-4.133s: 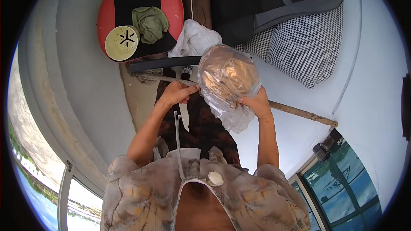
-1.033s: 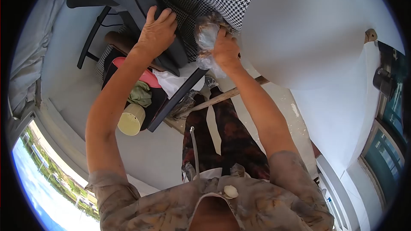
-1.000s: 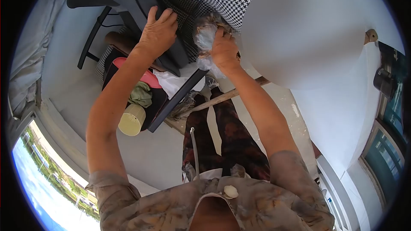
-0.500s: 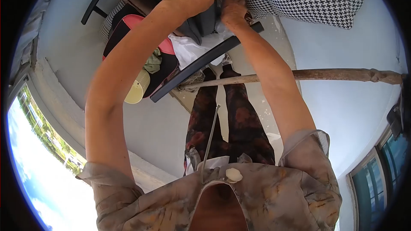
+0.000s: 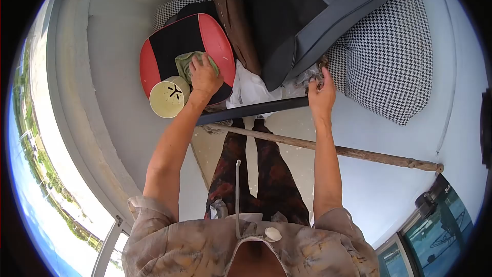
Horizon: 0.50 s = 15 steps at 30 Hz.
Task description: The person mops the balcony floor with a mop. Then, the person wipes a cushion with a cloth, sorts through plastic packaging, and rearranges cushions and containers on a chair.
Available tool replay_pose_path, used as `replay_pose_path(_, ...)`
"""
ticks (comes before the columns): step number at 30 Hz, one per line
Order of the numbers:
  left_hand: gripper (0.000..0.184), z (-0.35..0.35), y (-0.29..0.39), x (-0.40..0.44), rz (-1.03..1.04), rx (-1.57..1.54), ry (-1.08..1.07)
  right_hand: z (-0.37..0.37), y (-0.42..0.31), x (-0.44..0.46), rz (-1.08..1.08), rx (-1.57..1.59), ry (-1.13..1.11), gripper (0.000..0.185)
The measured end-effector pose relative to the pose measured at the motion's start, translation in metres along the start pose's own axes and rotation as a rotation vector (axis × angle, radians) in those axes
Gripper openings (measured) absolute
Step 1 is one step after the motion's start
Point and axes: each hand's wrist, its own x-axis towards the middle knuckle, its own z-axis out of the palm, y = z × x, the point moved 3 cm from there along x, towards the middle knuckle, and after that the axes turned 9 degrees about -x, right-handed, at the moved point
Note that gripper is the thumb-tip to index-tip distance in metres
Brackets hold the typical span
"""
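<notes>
My left hand (image 5: 206, 78) rests on a crumpled green cloth (image 5: 183, 64), its fingers spread over it. The cloth lies on a red and black seat-shaped pad (image 5: 155, 61), beside a pale yellow perforated cup (image 5: 167, 99) tipped with its mouth toward me. My right hand (image 5: 322, 97) has thumb and fingers around the edge of a clear plastic bag (image 5: 302, 80); something brown shows by the fingertips, too small to name. This bag sits between a dark grey padded piece (image 5: 328, 33) and a houndstooth cushion (image 5: 389, 56).
A black bar (image 5: 256, 110) runs along the seat's front, with a white plastic bag (image 5: 250, 88) behind it. A brown, elongated object (image 5: 237, 31) leans beside the pad. Across my legs stretches a wooden pole (image 5: 353, 152). Windows stand at left and lower right.
My left hand has left the area beside my right hand and moved left onto the green cloth. My right hand stays by the clear bag. The view has shifted, showing more of the seat.
</notes>
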Motion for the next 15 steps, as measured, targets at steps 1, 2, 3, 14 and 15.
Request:
replay_pose_path(1,0.085,0.007,-0.005,0.003,-0.086,0.037,0.002,-0.003,-0.009,-0.004,-0.006,0.04,-0.025,0.04)
replay_pose_path(2,0.089,0.006,-0.002,0.006,-0.18,0.055,-0.051,-0.009,-0.026,-0.007,0.009,0.127,-0.077,0.036)
replay_pose_path(3,0.093,0.003,0.002,0.006,-0.279,0.074,-0.111,-0.013,-0.042,-0.01,0.022,0.212,-0.141,0.032)
replay_pose_path(14,0.068,0.034,-0.046,0.003,-0.312,-0.181,-0.183,0.078,-0.153,-0.029,-0.192,0.188,-0.738,0.039)
replay_pose_path(15,0.065,0.025,-0.044,-0.001,-0.329,-0.3,-0.177,0.093,-0.155,-0.033,-0.193,0.201,-0.736,0.042)
